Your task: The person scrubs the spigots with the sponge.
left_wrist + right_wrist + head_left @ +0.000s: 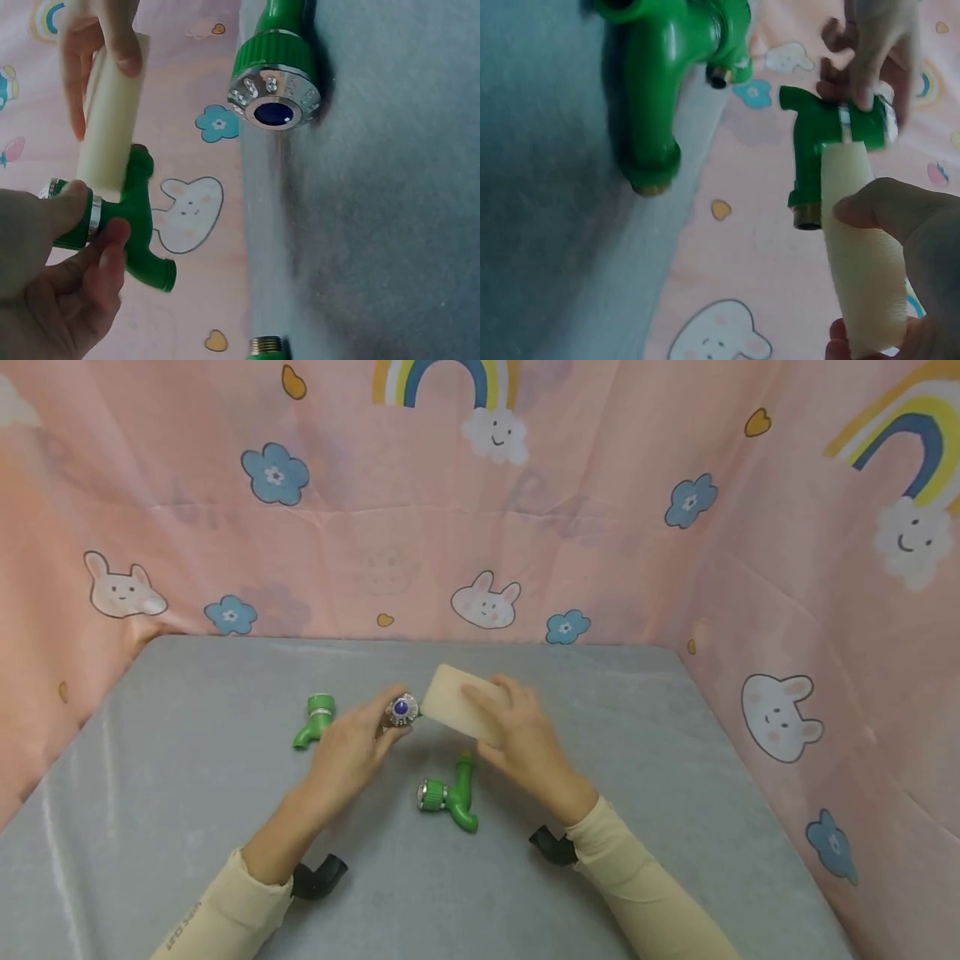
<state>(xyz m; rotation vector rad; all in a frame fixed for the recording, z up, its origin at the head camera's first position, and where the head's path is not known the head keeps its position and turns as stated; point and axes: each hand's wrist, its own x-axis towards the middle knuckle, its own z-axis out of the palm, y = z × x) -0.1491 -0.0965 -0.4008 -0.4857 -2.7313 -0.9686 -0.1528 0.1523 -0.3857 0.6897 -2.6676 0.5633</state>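
Observation:
My left hand grips a green faucet by its round knob, whose silver face with a blue centre points up in the head view. In the left wrist view the held faucet's green body hangs clear of the table. A cream sponge block is pinched between the thumb and fingers of my right hand. The block's end lies against or just beside the faucet near its collar; whether they touch, I cannot tell.
On the grey table, one green faucet lies between the forearms and another left of the left hand. Black elbow pieces lie by the left sleeve and right sleeve. A patterned pink curtain stands behind.

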